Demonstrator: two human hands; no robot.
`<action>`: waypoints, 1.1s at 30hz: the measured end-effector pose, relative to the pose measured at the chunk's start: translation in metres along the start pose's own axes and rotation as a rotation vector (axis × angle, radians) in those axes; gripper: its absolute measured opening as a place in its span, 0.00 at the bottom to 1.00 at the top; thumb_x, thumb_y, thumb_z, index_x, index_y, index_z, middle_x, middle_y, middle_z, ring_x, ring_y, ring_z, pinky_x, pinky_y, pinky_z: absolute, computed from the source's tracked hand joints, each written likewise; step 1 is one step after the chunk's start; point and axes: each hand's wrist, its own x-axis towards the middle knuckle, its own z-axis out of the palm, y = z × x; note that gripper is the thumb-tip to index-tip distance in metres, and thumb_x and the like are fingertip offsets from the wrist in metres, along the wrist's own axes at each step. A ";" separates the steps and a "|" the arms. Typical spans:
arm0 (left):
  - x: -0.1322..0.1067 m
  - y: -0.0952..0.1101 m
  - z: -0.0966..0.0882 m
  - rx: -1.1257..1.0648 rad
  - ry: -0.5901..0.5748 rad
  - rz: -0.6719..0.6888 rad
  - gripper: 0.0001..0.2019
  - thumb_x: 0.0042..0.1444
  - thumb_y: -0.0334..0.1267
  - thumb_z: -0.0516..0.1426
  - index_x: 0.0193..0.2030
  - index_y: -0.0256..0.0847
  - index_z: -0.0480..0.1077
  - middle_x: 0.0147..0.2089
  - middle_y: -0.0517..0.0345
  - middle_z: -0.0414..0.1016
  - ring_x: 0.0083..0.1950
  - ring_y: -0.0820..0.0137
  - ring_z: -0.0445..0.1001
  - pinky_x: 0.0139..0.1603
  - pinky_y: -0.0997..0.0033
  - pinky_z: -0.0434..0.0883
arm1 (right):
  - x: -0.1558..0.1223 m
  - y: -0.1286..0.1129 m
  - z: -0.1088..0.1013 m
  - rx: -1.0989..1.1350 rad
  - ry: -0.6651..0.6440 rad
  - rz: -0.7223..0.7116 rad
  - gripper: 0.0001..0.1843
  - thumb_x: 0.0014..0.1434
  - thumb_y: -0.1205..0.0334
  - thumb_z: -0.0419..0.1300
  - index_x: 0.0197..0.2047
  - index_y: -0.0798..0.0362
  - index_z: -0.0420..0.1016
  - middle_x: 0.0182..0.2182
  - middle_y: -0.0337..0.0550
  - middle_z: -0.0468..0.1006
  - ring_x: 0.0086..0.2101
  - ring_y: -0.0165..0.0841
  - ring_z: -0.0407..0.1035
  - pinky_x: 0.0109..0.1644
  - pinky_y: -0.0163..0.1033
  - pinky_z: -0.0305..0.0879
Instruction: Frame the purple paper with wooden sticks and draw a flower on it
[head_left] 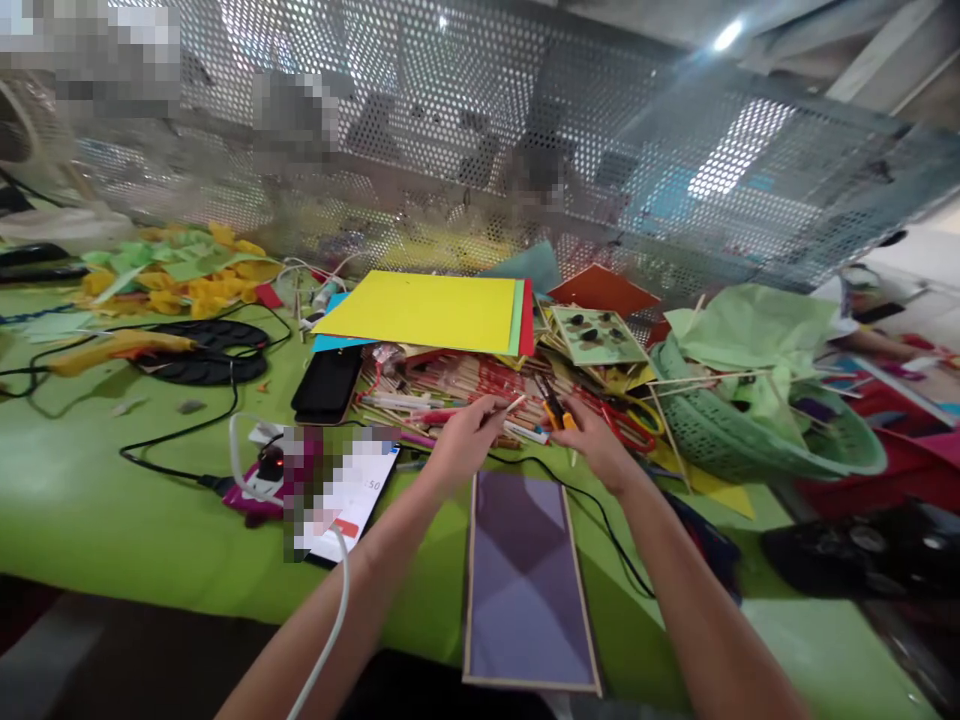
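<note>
Tabletop in bright green spread across the scene, crowded along its far half. A perforated metal screen rose behind it, with blurred shapes showing through, and a strip light glowed at the far right. Near the middle, between the forearms, a purple panel edged with thin pale strips lay flat. Beyond it the left hand had thumb and fingers pinched together on a thin stick. The right hand was curled around the orange-and-black handles of some pliers, tips pointing to the far side; how wide their jaws stood could not be told. Farther off sprawled a pile of sticks and pens, partly under a yellow sheet, with a green basket to the right. On the left, a lit phone showed the figures "50", the rest of its writing being pixelated or too small to read; a magenta power strip lay just beside it.
</note>
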 end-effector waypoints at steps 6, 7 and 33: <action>-0.004 0.004 0.012 -0.016 -0.080 0.022 0.10 0.67 0.40 0.50 0.41 0.41 0.71 0.34 0.60 0.74 0.36 0.70 0.71 0.39 0.73 0.67 | -0.031 -0.008 0.013 0.554 -0.115 0.139 0.26 0.55 0.57 0.59 0.58 0.47 0.72 0.44 0.44 0.81 0.46 0.41 0.75 0.54 0.48 0.70; -0.004 0.004 0.013 -0.015 -0.088 0.021 0.10 0.67 0.40 0.50 0.42 0.41 0.71 0.34 0.60 0.74 0.36 0.70 0.71 0.40 0.73 0.67 | -0.033 -0.009 0.014 0.608 -0.120 0.175 0.26 0.54 0.56 0.61 0.57 0.46 0.73 0.44 0.43 0.81 0.46 0.41 0.75 0.55 0.49 0.69; -0.007 -0.004 0.019 -0.029 -0.133 0.019 0.11 0.67 0.39 0.49 0.45 0.41 0.72 0.34 0.59 0.73 0.35 0.70 0.71 0.39 0.73 0.68 | -0.032 -0.003 0.016 0.548 -0.150 0.184 0.19 0.52 0.60 0.62 0.49 0.47 0.76 0.33 0.38 0.75 0.34 0.36 0.69 0.40 0.40 0.67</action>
